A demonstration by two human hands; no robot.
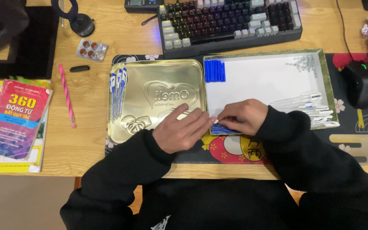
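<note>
A person in black sleeves sits at a wooden desk. Both hands meet at the near-left corner of a shallow white tray [325, 68]. The left hand [182, 130] and right hand [242, 116] pinch a thin white pen part [215, 121] between fingertips, just above a cluster of blue caps [222, 129]. It looks light, stiff, slick; best gripped at its ends. A gold tin lid [156, 100] lies beside.

Both hands, left hand [183, 130] and right hand [242, 116], pinch a small white pen part [215, 121] over the open box [325, 74].
</note>
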